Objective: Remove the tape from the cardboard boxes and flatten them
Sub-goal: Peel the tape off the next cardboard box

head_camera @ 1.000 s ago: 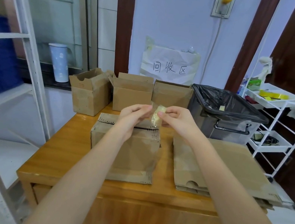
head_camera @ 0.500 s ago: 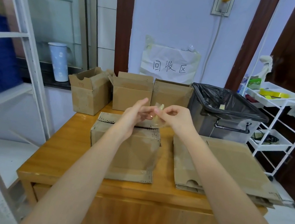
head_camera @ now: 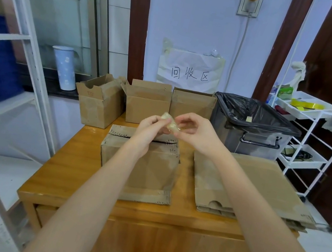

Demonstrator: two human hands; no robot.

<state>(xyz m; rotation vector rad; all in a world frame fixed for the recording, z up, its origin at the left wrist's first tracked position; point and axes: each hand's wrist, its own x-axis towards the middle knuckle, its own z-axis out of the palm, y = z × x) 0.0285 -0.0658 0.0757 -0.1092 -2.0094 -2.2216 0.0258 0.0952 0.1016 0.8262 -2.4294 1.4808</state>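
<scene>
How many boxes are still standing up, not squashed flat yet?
4. Three stand along the table's back edge: left box, middle box, right box. The front box sits under the hands. More may hide behind them.

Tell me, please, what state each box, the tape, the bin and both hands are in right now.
Front box: upright, top flaps loose.
Three back boxes: upright, open-topped.
Flattened boxes: stacked flat.
Tape wad: crumpled, off the box.
Left hand: pinches the wad.
Right hand: pinches the wad.
Bin: open, bag-lined.
</scene>
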